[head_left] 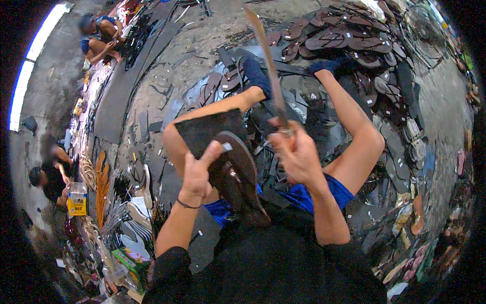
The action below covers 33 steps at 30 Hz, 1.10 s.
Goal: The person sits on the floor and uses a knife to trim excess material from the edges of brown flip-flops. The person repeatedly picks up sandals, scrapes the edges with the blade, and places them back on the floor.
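My left hand (196,176) grips a dark brown sandal (244,169) by its side, thumb on top near a small white label. The sandal points away from me, in front of my black shirt. Under its far end, a black square pad (202,130) rests over my left thigh. In my right hand (297,153) is a long knife (271,63), closed around its handle. Its blade stands up and away from me, slightly blurred, to the right of the sandal and apart from it.
Dark flip-flops (349,43) lie heaped beyond my right foot, and more sandals (215,88) lie by my left foot. Black offcuts cover the floor between my legs. At left are a yellow container (77,200), long rubber strips (114,109) and two other people. A fan (425,33) stands far right.
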Tool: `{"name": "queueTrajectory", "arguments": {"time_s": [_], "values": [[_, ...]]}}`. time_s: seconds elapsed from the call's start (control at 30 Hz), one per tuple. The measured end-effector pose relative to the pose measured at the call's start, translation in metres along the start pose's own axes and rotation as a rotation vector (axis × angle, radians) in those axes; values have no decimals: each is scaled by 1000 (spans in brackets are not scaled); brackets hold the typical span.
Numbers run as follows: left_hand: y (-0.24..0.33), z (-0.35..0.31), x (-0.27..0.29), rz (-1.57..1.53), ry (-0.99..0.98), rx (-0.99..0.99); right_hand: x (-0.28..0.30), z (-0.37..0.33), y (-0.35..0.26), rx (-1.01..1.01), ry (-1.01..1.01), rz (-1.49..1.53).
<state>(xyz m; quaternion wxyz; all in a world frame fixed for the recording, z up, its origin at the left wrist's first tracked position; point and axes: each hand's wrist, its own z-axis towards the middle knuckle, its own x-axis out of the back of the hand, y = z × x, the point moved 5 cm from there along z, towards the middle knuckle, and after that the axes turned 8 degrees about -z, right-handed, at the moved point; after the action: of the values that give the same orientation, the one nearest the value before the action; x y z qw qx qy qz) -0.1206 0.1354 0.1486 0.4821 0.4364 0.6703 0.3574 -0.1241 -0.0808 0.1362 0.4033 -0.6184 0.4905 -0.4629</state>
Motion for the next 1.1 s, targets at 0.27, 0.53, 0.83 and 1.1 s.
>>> {"name": "queueTrajectory", "arguments": {"time_s": [0.27,0.53,0.83,1.1], "values": [[39,1,45,-230,141,223,-4,-101,41,407,161,-258],[16,-22,54,-68,349,312,-14,-122,54,234,-27,-249],[24,-15,21,122,-75,84,-2,-58,-16,390,55,-375],[41,-11,-21,399,-328,5,13,0,-67,300,-360,-209]]}}
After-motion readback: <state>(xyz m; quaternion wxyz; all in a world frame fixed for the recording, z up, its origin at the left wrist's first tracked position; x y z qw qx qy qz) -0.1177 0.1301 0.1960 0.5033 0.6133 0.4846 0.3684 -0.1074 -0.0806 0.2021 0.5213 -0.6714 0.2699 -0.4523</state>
